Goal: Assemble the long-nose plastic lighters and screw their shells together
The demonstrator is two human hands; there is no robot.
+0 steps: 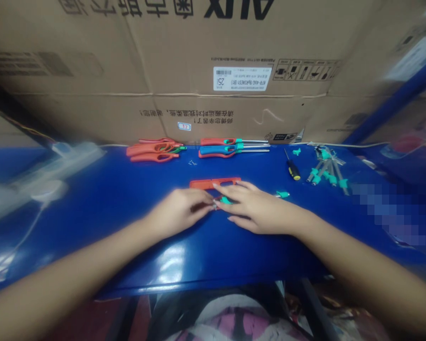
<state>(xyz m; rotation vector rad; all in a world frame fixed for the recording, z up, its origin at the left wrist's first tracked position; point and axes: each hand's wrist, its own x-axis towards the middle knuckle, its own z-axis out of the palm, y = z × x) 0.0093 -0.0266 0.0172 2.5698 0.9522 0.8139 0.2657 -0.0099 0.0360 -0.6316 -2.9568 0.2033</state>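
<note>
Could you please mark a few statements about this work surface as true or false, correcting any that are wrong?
1. The screwdriver has a black and yellow handle. True.
2. The left hand and right hand are at opposite ends of the table. False: they are close together near its middle.
3. A cluster of metal tubes with teal pieces lies to the right of the screwdriver. True.
4. The cardboard behind the table is unprinted. False: it bears dark print.
5. An orange casing lies just beyond the hands. True.
6. Every handle at the back is orange. False: one, a blue handle, is among them.
</note>
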